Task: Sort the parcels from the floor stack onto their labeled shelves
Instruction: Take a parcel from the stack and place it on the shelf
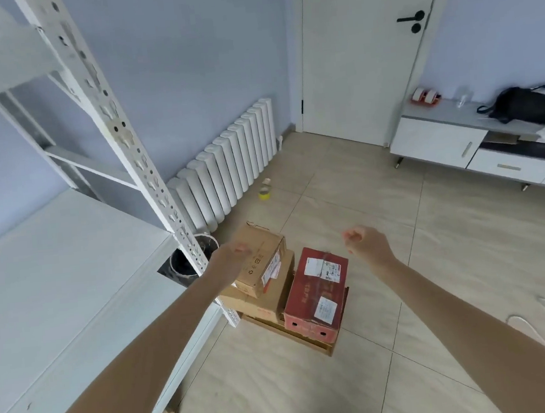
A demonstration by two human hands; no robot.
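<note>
A stack of parcels sits on the tiled floor beside the white metal shelf rack (150,180). A small brown carton (262,260) lies on top of a larger brown carton (263,301). To their right stands a red box (318,296) with white labels, and a flat cardboard piece (296,337) lies under them all. My left hand (232,254) hovers over the small carton's left edge, its fingers loosely curled and holding nothing. My right hand (363,239) hangs above and to the right of the red box, fingers loosely curled, also holding nothing.
A white shelf board (56,274) fills the lower left. A black bucket (190,258) stands behind the rack post. A radiator (231,167) lines the wall, with a yellow tape roll (265,192) on the floor. A door (360,53) and a low cabinet (476,145) are at the right.
</note>
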